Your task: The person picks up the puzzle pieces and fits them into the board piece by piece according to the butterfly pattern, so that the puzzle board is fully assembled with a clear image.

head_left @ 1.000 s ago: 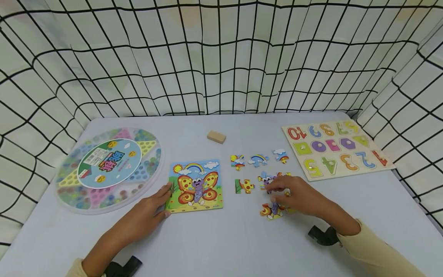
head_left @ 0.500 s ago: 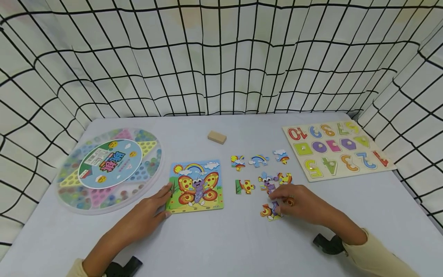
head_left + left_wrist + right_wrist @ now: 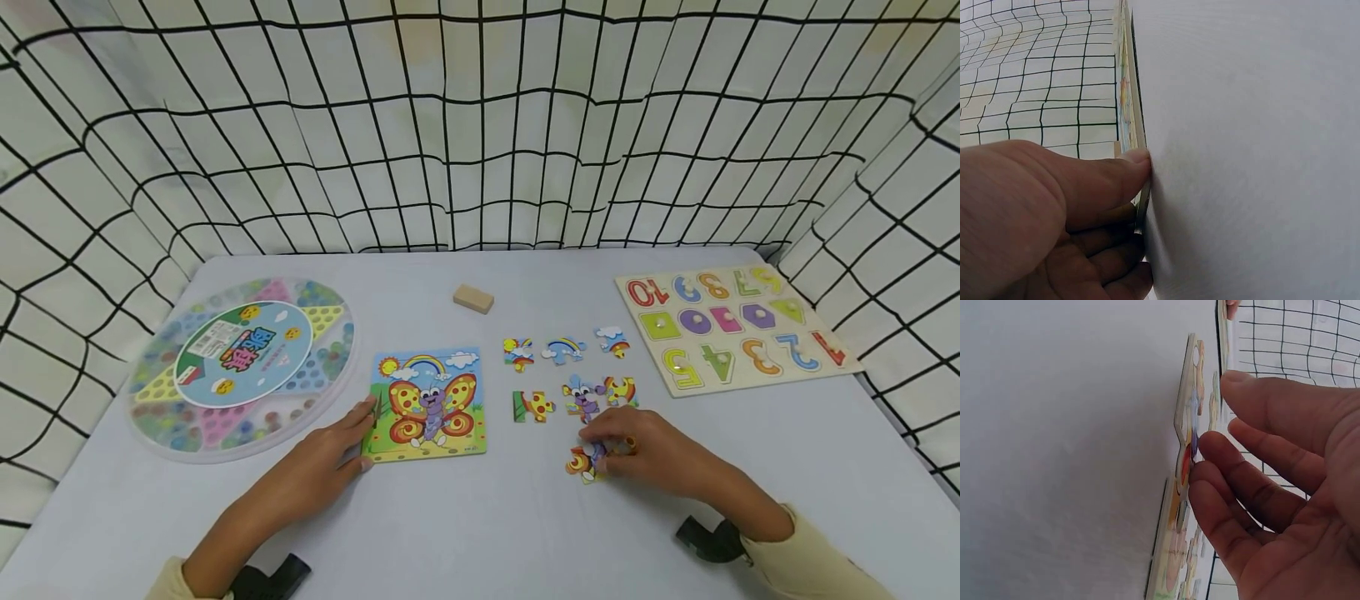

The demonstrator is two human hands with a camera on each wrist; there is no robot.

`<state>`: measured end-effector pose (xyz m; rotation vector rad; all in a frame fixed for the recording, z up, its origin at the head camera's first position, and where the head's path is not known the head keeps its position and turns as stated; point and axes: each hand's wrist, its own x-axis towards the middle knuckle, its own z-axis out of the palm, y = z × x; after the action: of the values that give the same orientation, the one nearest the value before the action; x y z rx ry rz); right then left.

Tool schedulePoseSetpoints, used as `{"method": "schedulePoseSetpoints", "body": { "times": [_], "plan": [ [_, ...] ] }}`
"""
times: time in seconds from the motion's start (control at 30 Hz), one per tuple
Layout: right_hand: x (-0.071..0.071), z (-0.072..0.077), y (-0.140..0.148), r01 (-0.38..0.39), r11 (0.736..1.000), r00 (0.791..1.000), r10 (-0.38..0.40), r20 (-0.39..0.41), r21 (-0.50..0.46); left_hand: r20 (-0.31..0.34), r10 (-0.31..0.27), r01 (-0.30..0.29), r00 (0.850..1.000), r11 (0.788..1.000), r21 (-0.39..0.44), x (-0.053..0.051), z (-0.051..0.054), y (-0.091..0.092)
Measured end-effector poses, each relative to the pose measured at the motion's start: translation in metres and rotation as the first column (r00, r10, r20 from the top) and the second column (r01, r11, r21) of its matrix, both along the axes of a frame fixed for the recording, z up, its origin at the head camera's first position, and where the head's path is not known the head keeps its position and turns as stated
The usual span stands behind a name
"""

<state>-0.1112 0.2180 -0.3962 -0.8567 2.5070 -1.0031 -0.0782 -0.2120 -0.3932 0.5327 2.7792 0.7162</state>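
Left hand (image 3: 318,462) loose, thumb and fingertips along left edge of butterfly board (image 3: 431,408), flat on table (image 3: 450,533). Right hand (image 3: 656,450) over bottom pieces (image 3: 579,462), thumb and bent fingers parted, nothing seen pinched; contact unclear. Rainbow piece (image 3: 562,350) in far row, block (image 3: 473,298) beyond. Number board (image 3: 703,383) right, round game (image 3: 243,354) left.

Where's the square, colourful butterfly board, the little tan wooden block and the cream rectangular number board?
Butterfly board (image 3: 432,407): head view, on the butterfly's purple body.
Wooden block (image 3: 473,297): head view, on its top face.
Number board (image 3: 738,336): head view, bare surface near its middle.
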Motion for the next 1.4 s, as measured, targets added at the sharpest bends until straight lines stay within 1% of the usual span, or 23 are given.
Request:
{"method": "schedulePoseSetpoints", "body": {
  "times": [0.2,0.33,0.43,0.57,0.7,0.83,0.97,1.07,1.13,1.23,1.4],
  "plan": [
    [0.002,-0.002,-0.004,0.024,0.997,1.000,-0.023,-0.013,0.078,-0.024,-0.005,0.005,1.000,1.000,0.004,-0.001,-0.001,-0.002],
    [0.002,-0.003,-0.008,0.032,0.993,0.999,-0.031,-0.016,0.118,-0.016,-0.006,0.006,1.000,1.000,0.002,0.000,-0.001,-0.002],
    [0.002,-0.002,-0.009,0.016,0.989,0.998,-0.008,-0.056,0.144,-0.014,-0.006,0.006,1.000,1.000,-0.005,0.000,-0.001,-0.002],
    [0.003,-0.001,-0.010,0.009,0.986,0.994,0.008,-0.108,0.164,-0.029,-0.010,0.009,1.000,1.000,-0.008,0.000,-0.001,-0.001],
    [0.003,0.001,-0.011,0.008,0.988,0.992,0.011,-0.125,0.155,-0.036,-0.014,0.014,0.999,1.000,-0.007,0.001,-0.001,-0.001],
    [0.004,0.003,-0.012,0.021,0.993,0.994,-0.008,-0.110,0.118,-0.035,-0.017,0.017,0.999,1.000,-0.009,0.000,-0.001,-0.002],
    [0.002,0.005,-0.013,0.011,0.999,0.999,-0.009,-0.041,0.047,-0.033,-0.011,0.011,0.999,1.000,-0.002,0.000,-0.001,-0.002],
    [0.000,0.006,-0.013,-0.018,1.000,1.000,0.018,0.022,0.010,-0.025,-0.007,0.008,1.000,1.000,0.001,-0.001,0.000,-0.002],
    [-0.001,0.005,-0.014,-0.033,0.999,0.998,0.033,0.045,0.005,-0.020,-0.008,0.008,1.000,1.000,0.000,-0.001,0.000,-0.002],
    [-0.003,0.004,-0.017,-0.042,0.999,0.998,0.042,0.042,0.005,-0.020,-0.008,0.008,1.000,1.000,-0.005,0.000,0.000,-0.001],
    [-0.007,0.006,-0.022,-0.046,0.999,0.999,0.046,0.007,-0.006,-0.019,-0.007,0.007,1.000,1.000,-0.010,0.000,0.000,-0.001]
  ]
}}
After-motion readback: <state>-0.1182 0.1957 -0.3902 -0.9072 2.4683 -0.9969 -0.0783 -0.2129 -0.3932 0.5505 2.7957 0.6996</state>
